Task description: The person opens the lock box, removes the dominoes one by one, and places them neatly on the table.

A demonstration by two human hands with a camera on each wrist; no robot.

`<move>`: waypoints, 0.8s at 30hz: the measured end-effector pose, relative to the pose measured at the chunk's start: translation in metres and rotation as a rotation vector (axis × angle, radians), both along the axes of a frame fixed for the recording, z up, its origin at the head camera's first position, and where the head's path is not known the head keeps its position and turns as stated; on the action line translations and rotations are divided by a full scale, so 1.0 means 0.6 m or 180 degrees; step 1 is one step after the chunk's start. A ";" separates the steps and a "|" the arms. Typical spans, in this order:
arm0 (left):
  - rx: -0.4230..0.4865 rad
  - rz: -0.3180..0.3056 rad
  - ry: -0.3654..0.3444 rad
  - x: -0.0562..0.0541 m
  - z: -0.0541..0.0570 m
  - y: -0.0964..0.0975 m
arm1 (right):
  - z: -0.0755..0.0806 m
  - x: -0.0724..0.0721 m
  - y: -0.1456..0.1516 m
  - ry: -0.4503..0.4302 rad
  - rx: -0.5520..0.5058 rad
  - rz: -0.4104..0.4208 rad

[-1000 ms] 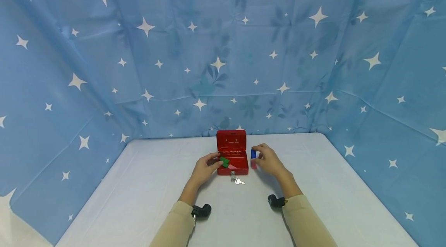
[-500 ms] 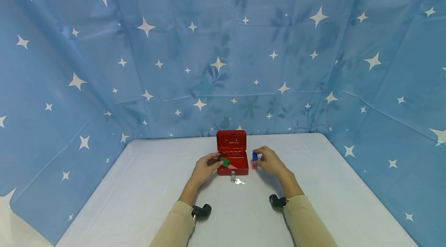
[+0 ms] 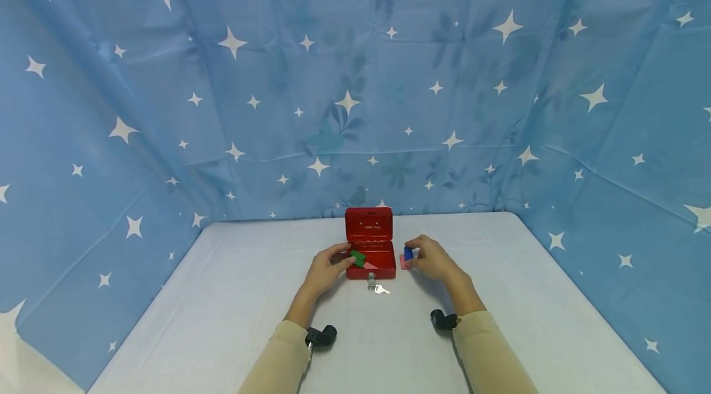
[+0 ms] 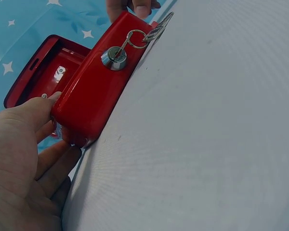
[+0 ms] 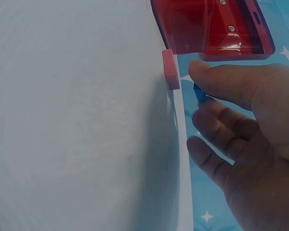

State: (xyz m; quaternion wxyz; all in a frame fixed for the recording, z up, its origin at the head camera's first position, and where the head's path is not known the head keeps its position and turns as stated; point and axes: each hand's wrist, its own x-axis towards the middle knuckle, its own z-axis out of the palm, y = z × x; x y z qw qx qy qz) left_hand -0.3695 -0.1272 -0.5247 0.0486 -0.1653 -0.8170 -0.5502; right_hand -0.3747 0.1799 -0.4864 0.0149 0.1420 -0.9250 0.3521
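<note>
A red cash box (image 3: 371,273) stands with its lid (image 3: 369,224) raised. Green blocks (image 3: 358,257) and a pink block (image 3: 370,266) lie inside. At its left side, my left hand (image 3: 324,270) grips the box, with the thumb on the rim at a front corner and fingers along the outer wall. Right of the box, my right hand (image 3: 433,258) pinches a small blue block (image 3: 408,253) between thumb and fingers, mostly covering it. Another pink block (image 5: 171,70) rests on the table just beside the box, below the blue one.
A key sits in the front lock (image 4: 114,58), with a ring and second key (image 3: 381,289) hanging onto the white tabletop (image 3: 366,351). Blue star-patterned curtain (image 3: 355,73) encloses the back and sides. Black wrist cameras (image 3: 322,336) sit on both wrists.
My right hand has shifted slightly right and toward me with the blue block, which now shows shorter in the head view. The left hand and box have stayed still.
</note>
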 end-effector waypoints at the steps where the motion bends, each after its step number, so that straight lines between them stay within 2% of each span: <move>1: 0.0001 0.0002 -0.0004 0.000 0.000 0.000 | 0.000 0.000 0.000 -0.0036 0.0008 -0.0025; 8: -0.0015 0.0019 -0.0019 -0.002 -0.002 0.000 | -0.002 -0.001 0.002 -0.0156 0.0064 -0.0104; 17: -0.0022 0.0002 0.0008 -0.001 -0.003 -0.001 | -0.003 0.000 0.006 -0.0090 0.0133 -0.0034; 24: -0.0037 0.0021 -0.0016 0.000 -0.002 0.000 | -0.002 0.001 0.006 -0.0203 0.0170 -0.0125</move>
